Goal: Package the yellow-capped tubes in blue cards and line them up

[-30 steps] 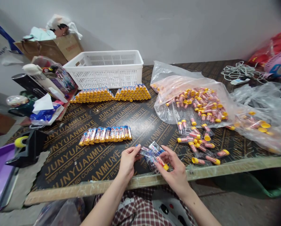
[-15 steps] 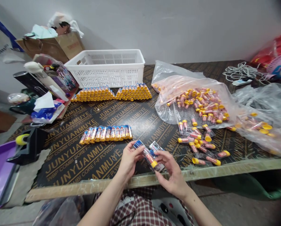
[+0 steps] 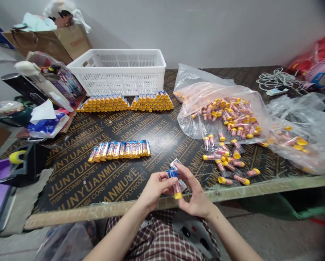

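At the near edge of the worktop (image 3: 110,127), slightly right of its middle, one yellow-capped tube (image 3: 176,187) is tilted between both hands. The step in hand looks like fitting or adjusting the blue printed piece (image 3: 172,174) at its far end; the left hand (image 3: 153,190) pinches there, thumb against fingers. The right hand (image 3: 196,197) is half curled around the other side, its thumb near the cap, but I cannot tell how firmly it grips. Further handling would call for a light hold and the print kept straight. The surface is dark plywood with gold lettering, its near edge taped. A row of labelled tubes (image 3: 120,149) lies left, stacked tubes (image 3: 151,101) by a white basket (image 3: 124,79) at the far side, and loose tubes (image 3: 234,170) right, beside a clear bag (image 3: 191,123). A plain grey wall (image 3: 219,32) stands behind.
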Available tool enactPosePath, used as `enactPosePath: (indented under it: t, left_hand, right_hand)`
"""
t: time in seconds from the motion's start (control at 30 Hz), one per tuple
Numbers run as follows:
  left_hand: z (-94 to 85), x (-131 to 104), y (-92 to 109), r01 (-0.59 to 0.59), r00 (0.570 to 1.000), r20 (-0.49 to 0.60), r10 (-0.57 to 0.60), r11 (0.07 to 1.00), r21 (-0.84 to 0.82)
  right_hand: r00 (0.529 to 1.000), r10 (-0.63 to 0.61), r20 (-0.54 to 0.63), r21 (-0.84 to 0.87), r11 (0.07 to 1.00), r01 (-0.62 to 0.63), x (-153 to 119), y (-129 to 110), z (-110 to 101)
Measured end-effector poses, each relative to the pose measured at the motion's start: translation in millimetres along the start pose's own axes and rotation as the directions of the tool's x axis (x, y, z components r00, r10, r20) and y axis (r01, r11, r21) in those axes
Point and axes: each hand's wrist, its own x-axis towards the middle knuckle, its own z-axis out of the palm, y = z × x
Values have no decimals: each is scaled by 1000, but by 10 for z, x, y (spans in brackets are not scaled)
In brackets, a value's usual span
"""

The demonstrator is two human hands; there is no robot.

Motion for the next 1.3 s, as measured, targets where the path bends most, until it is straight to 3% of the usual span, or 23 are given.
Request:
enactPosePath:
  t: [0.27, 0.77, 0.87, 0.93, 1.0, 1.03, 1.1, 1.13, 1.2, 1.3]
  left_hand:
    - [20, -29, -43, 23, 1000, -2, -23, 1000, 10]
    - [34, -35, -67, 13, 1000, -13, -13, 1000, -22]
    - [-26, 22, 30, -20, 999, -42, 21, 999, 28]
    - [-168, 108, 223, -101, 984, -129, 126, 978, 184]
    - [-385, 218, 504, -190, 915, -245, 321, 878, 439]
    - [-505, 277, 656, -207, 847, -299, 439, 791, 575]
    - [-724, 396, 930, -126, 735, -308, 604, 568, 813]
    - [-808, 454, 1033, -59, 710, -285, 644, 458, 887]
    - [-911, 562, 1153, 57, 716, -231, 659, 275, 960]
    - [-934, 684, 1168, 161, 762, -203, 615, 124, 979]
  right_hand:
    - [999, 51, -15, 156, 987, -48, -40, 32, 50]
    - [999, 46, -17, 198, 979, -42, -20, 11, 64]
    - [998, 62, -7, 195, 979, -59, 3, 24, 60]
    - [997, 72, -29, 172, 983, -66, 18, 45, 38]
    - [993, 90, -77, 149, 986, -78, 26, 77, -2]
    - [989, 104, -105, 141, 986, -89, 27, 96, -28]
    - [978, 140, -156, 130, 984, -120, 23, 131, -79]
    - [972, 156, -174, 125, 983, -135, 19, 147, -101]
    - [964, 180, -197, 109, 981, -161, 9, 169, -134]
    - [957, 203, -210, 78, 979, -190, -18, 172, -162]
